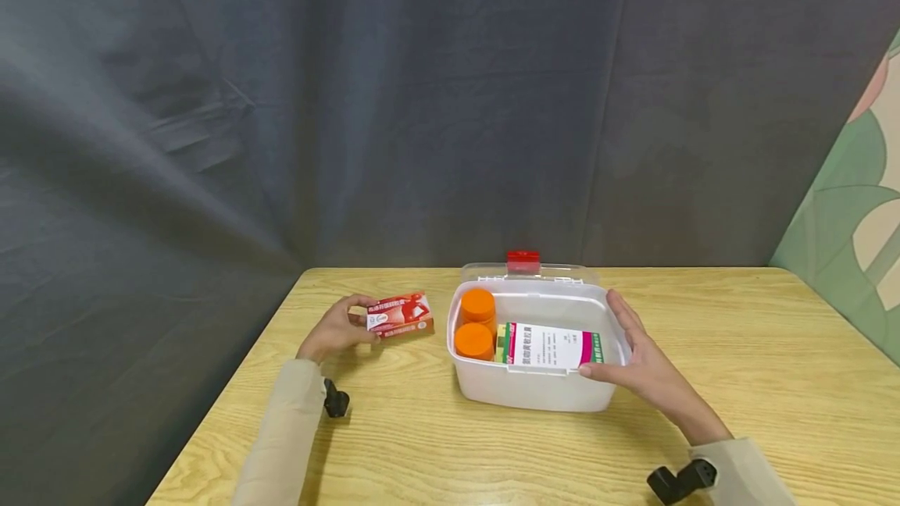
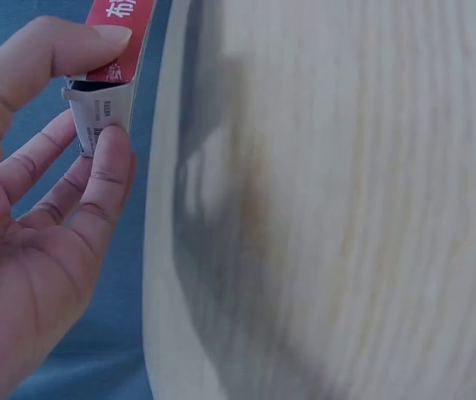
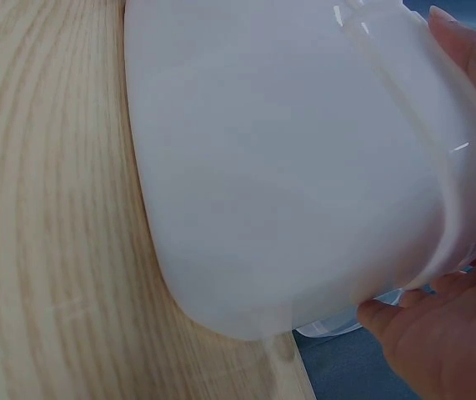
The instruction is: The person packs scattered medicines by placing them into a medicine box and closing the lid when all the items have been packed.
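My left hand (image 1: 341, 328) pinches the left end of a red and white medicine box (image 1: 401, 314) between thumb and fingers, over the left part of the table. In the left wrist view, the thumb lies on the red face and a fingertip is against the white end flap (image 2: 102, 112), with a dark gap above it. My right hand (image 1: 641, 354) grips the right end of a white plastic storage box (image 1: 534, 389), thumb at the front rim. Inside it stand two orange-capped bottles (image 1: 478, 304) at the left. A white, green and magenta medicine box (image 1: 551, 345) lies beside them.
The storage box's clear lid (image 1: 485, 272) with a red latch (image 1: 523, 260) lies folded back behind it. Everything is on a wood-grain table (image 1: 422, 443). A dark grey curtain (image 1: 450, 100) hangs along the table's back and left edges.
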Demonstrator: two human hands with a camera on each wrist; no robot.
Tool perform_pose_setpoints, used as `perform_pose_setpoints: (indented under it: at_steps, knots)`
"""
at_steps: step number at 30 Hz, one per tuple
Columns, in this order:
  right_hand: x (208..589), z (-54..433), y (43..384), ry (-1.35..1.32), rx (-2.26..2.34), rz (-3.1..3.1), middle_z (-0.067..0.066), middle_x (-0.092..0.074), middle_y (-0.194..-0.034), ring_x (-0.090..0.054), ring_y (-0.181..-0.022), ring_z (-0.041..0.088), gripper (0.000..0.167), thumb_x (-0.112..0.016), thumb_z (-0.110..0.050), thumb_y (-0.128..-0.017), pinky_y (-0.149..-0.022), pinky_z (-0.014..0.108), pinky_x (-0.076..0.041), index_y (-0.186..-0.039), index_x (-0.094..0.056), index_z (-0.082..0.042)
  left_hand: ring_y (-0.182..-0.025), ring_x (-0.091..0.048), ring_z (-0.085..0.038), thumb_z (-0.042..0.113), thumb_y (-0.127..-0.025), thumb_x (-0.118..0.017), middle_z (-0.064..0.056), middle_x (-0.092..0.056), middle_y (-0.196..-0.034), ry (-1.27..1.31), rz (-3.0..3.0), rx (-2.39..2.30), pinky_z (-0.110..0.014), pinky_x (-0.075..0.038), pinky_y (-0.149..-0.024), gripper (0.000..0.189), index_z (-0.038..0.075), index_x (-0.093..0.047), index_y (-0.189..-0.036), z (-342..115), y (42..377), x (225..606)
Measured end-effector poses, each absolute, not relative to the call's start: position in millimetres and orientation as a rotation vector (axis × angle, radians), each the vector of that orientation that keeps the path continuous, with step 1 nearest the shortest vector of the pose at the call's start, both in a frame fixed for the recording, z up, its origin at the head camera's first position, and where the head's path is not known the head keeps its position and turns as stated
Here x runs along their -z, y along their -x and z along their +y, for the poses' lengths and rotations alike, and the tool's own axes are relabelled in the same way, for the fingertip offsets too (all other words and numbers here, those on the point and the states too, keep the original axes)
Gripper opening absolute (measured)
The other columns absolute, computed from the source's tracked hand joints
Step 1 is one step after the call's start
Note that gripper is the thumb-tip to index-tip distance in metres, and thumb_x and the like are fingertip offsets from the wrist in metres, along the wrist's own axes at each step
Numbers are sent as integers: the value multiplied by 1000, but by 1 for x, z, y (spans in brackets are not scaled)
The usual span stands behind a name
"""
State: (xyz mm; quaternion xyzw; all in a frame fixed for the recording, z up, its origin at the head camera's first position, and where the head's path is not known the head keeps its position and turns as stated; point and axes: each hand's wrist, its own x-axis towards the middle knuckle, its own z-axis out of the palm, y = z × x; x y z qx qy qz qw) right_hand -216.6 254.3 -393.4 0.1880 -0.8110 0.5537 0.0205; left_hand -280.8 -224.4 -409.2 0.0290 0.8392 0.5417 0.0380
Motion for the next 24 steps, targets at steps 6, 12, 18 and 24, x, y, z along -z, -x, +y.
perform_pose_setpoints:
  at_steps: [6,12,18,24]
  knots:
    - [393,255,217,-584,-1704,-2518,14,5,-161,1,-142,45,115,-83,-13,-75,-100,76,-11,-157,-2,-11,-102,-55,-32,-2,-74,-80,-22,-49,-125,-129,2605,-1679,-36,-51,-73,64,3,-51,-131,-225,278,397]
    - [393,256,217,-581,-1694,-2527,14,5,-161,3,-142,44,115,-83,-14,-75,-100,76,-10,-157,-2,-11,-109,-51,-37,0,-73,-82,-19,-45,-132,-154,2661,-1681,-35,-52,-76,65,3,-51,-130,-222,276,382]
    - [393,255,217,-570,-1681,-2546,15,5,-161,2,-142,45,115,-83,-16,-75,-99,77,-10,-157,-1,-13,-106,-52,-37,-2,-74,-80,-21,-48,-127,-231,2678,-1707,-35,-53,-75,64,0,-51,-131,-215,272,365]
    - [393,255,218,-560,-1672,-2558,15,6,-160,3,-142,46,116,-83,-17,-75,-99,77,-10,-157,0,-12,-104,-55,-34,2,-73,-83,-19,-48,-126,-272,2748,-1669,-35,-55,-74,61,2,-54,-127,-203,268,346]
